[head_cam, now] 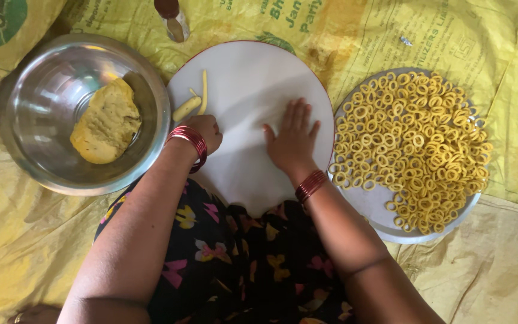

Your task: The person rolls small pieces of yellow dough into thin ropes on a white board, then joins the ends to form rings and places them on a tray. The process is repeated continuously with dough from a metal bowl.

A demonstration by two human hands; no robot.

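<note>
The right hand (292, 139) lies flat and open, palm down, fingers together, pressed on the middle of the round white board (253, 72). The left hand (206, 132) rests on the board's left part, curled closed with knuckles up; whether it grips anything cannot be told. Just beyond it on the board lie a short thick dough piece (186, 108) and a thin rolled dough strand (203, 91), close together. Left of the board stands a steel bowl (43, 162) holding a lump of yellow dough (106, 122). Right of the board, a plate (379, 210) is heaped with small dough rings (412, 141). Red bangles (190, 141) circle both wrists. A yellow printed sheet (511, 252) lies beneath everything.
</note>
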